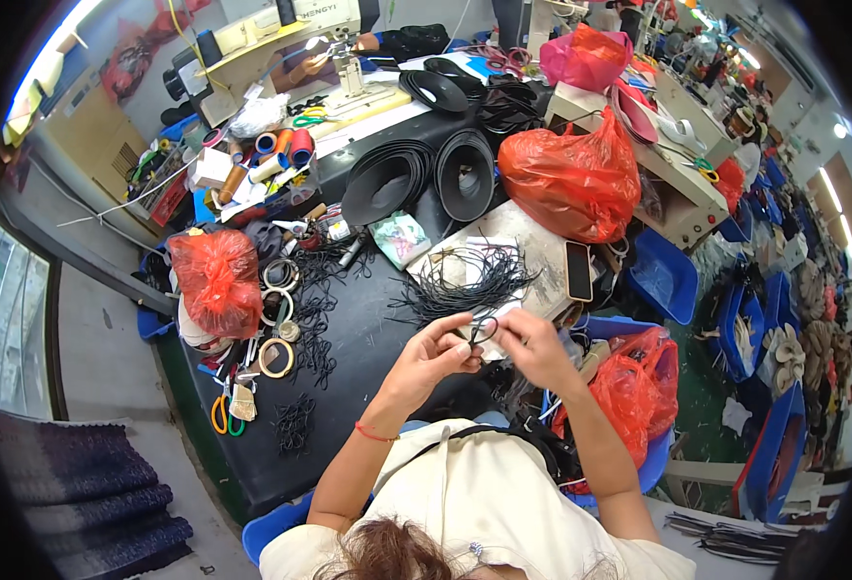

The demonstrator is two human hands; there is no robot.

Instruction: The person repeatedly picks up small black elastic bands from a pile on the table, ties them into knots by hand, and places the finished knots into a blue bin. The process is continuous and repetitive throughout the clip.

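Observation:
Close in front of my body, both hands work on one thin black cord [476,333] bent into a small loop. My left hand [434,353] pinches it between thumb and fingers. On the other side, my right hand [534,346] has its thumb and fingertips closed on the same cord. Just beyond them a tangled bundle of black cords [474,280] lies over white paper on a pale board. More cords [315,329] are strewn down the black table to the left, with a small separate heap [295,422] nearer me.
Red plastic bags [571,179] stand beyond and to the right, another [218,280] at left. Tape rolls [275,357] and scissors [229,414] line the left edge. A phone [578,271] lies right of the cords. Coiled black strips [387,181] and a sewing machine [349,72] are farther back.

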